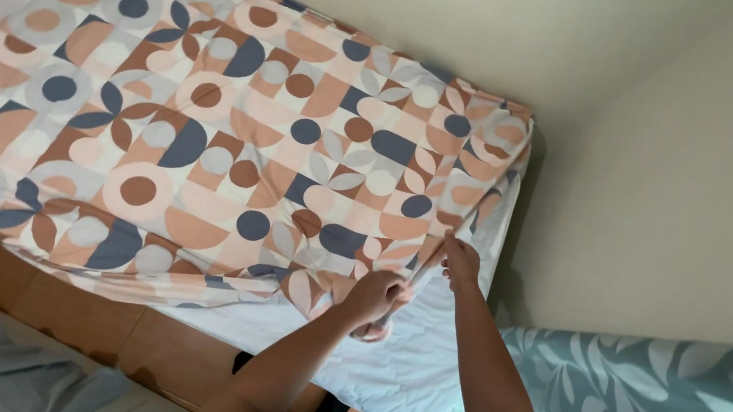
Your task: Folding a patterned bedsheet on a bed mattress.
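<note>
A patterned sheet (197, 101), printed with circles, petals and half-rounds in peach, brown, white and slate blue, was spread over most of a white mattress (404, 369). The mattress was taken as the landmark. Its near corner was left bare, and there the edge of the sheet was gathered and lifted.

The left hand (375, 296) was closed around a bunched fold of the sheet just above that bare corner, the fingers curled tight on the cloth. The right hand (460, 262) was set a little farther up the same edge, toward the wall side of the mattress, with the fingertips pinched on the hem; the sheet was drawn taut between the two hands.

A wooden bed frame (66, 310) was seen along the near long side of the mattress, below the hanging border of the sheet. Beyond the mattress, pale walls (683, 188) met at a corner. Beside the bare corner, on the right hand's side, a teal cloth with a pale leaf print (667, 411) was seen.
</note>
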